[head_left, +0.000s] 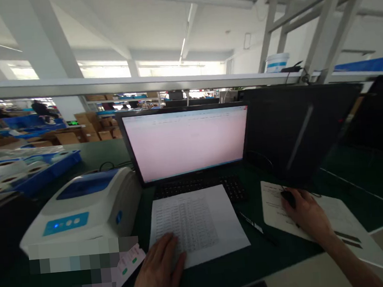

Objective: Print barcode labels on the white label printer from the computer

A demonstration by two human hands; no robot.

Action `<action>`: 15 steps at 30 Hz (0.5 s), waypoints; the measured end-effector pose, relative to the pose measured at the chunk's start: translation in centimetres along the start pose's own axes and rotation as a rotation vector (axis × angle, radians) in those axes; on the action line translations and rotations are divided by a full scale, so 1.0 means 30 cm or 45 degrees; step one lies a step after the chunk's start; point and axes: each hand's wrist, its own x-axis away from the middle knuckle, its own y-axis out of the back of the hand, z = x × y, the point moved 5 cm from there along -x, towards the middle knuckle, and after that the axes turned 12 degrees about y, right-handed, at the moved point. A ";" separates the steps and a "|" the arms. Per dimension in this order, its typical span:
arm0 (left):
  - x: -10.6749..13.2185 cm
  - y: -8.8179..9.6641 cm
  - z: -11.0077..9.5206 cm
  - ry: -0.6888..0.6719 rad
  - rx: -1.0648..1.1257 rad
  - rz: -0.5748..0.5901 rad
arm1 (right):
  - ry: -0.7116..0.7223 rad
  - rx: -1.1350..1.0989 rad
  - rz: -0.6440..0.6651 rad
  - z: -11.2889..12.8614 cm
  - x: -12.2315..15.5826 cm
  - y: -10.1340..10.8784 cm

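Observation:
My left hand [158, 267] lies flat at the lower left corner of a printed sheet of paper [219, 230], its fingers stretched over the edge. The sheet carries a table of small print and covers part of a black keyboard [235, 188]. My right hand [306, 214] is wrapped over a black mouse [288, 198], which sits on a light printed mat or sheet [270, 203]. Between the two hands lies a black marker pen [252, 222]. Behind the keyboard a monitor [188, 144] shows a mostly white screen, its text too small to read.
A white label printer [103, 205] with a lit blue light stands at left, with a pink-white label strip [131, 262] before it. Behind it, a blue tray [56, 168] holds rolls. A black computer case or panel [297, 129] rises at right. A shelf [172, 80] spans above the monitor.

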 end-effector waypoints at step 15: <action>-0.022 0.050 -0.051 0.132 0.061 0.108 | 0.147 -0.116 -0.014 -0.025 0.003 -0.021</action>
